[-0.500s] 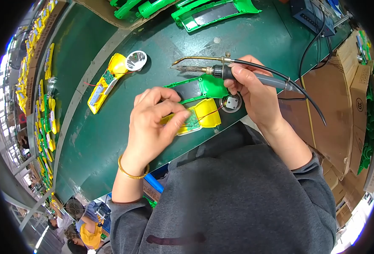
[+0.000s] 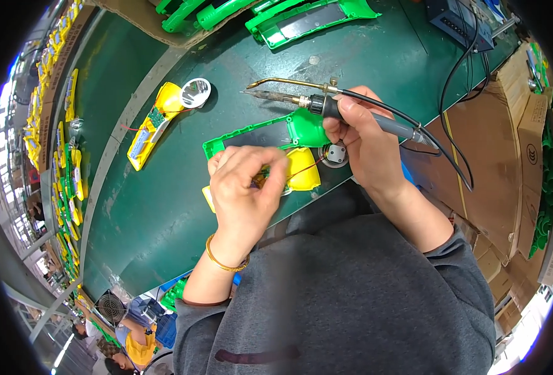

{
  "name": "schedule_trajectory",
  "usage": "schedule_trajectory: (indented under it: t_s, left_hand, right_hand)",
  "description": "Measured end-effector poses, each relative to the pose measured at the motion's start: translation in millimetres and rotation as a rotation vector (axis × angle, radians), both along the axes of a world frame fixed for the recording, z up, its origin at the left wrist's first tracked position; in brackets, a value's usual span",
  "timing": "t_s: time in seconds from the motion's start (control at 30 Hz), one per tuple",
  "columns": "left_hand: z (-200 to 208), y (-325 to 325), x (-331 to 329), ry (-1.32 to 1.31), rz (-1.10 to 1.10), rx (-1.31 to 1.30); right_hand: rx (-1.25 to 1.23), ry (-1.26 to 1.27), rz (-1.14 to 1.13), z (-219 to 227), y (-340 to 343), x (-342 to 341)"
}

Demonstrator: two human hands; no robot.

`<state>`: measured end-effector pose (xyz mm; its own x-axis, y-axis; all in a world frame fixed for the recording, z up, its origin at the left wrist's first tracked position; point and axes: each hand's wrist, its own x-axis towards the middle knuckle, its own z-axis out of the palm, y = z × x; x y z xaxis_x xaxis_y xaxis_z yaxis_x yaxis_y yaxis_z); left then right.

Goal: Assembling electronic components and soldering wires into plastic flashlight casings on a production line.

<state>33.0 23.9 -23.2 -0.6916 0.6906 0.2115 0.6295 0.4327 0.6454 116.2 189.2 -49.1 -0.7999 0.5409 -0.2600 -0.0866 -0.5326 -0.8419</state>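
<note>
Yellow casing beneath curled left hand, hold unclear; right hand grips soldering iron.

Seen from the left grip, a hand could pass over the table toward 8 and 9 o'clock. At 10 o'clock a yellow lamp casing blocks a low sweep; a silver reflector stands at 11, leaving a narrow lane beside the tip of the soldering iron. The iron bars 12 to 2 o'clock; past it, a strip of table runs crosswise below green shells. The right grip and black cable obstruct 3 o'clock.
</note>
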Motion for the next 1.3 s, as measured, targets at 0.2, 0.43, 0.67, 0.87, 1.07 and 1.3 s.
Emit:
schedule_trajectory:
  t_s: [0.2,0.43,0.67,0.87,1.07,1.3]
  left_hand:
    - [3,8,-2,-0.08,0.071,-0.148]
    - [8,13,-5,-0.156,0.043,-0.251]
    - [10,19,-1,-0.101,0.041,-0.318]
    - [12,22,0,-0.021,0.059,-0.402]
    - [9,23,1,-0.004,0.066,-0.414]
    - [10,22,-1,-0.06,0.056,-0.374]
  right_hand:
    - [-0.022,0.002,0.033,-1,2,1]
    - [-0.058,-0.006,0.089,-1,2,2]
    - [-0.151,0.03,0.12,-3,4,5]
    - [0.114,0.016,0.14,3,36,15]
    - [0.405,-0.063,0.304,22,72,19]
    - [0.446,-0.163,0.553,25,80,8]
